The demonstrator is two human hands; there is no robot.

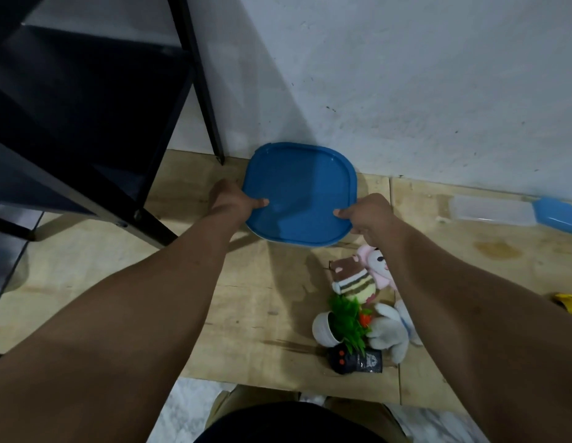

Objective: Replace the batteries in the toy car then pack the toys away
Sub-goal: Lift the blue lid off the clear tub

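Note:
A container with a blue lid (302,187) stands on the floor against the white wall. My left hand (235,201) grips its left edge, thumb lying on the lid. My right hand (363,215) grips its right edge the same way. Nearer to me lies a heap of toys: a striped brown plush (351,279), a pink plush (379,262), a white plush (388,335), a small white pot with a green plastic plant (340,324), and a black remote-like toy (353,361). I see no toy car.
A black metal shelf frame (96,123) rises at the left, one leg close to the container. A second clear container with a blue lid (514,211) lies on its side by the wall at right. A gold object (569,305) peeks in at the right edge.

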